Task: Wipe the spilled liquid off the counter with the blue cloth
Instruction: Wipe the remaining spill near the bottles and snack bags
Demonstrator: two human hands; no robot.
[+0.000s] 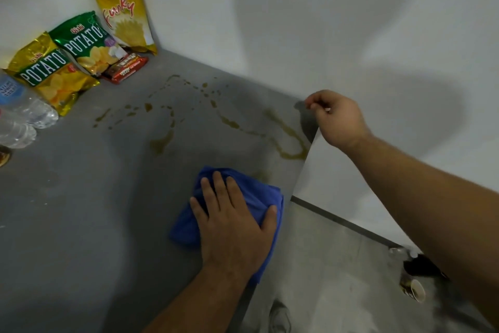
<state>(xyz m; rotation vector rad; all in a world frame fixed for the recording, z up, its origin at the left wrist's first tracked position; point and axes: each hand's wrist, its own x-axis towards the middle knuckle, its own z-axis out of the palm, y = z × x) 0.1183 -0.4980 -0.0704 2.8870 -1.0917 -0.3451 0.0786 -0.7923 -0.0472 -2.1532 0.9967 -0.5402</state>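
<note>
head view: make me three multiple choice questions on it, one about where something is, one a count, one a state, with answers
1. Where is the blue cloth?
A in a bucket
B on the counter under the left hand
C on a shelf

2. How many chip bags are at the back of the counter?
A one
B three
C six

3. What state is the spill in?
A wiped away
B hidden under the cloth
C streaked across the counter

Answers:
1 B, the left hand presses flat on it near the counter's right edge.
2 B, there is one yellow, one green and one gold.
3 C, brown streaks and drops lie beyond the cloth.
</note>
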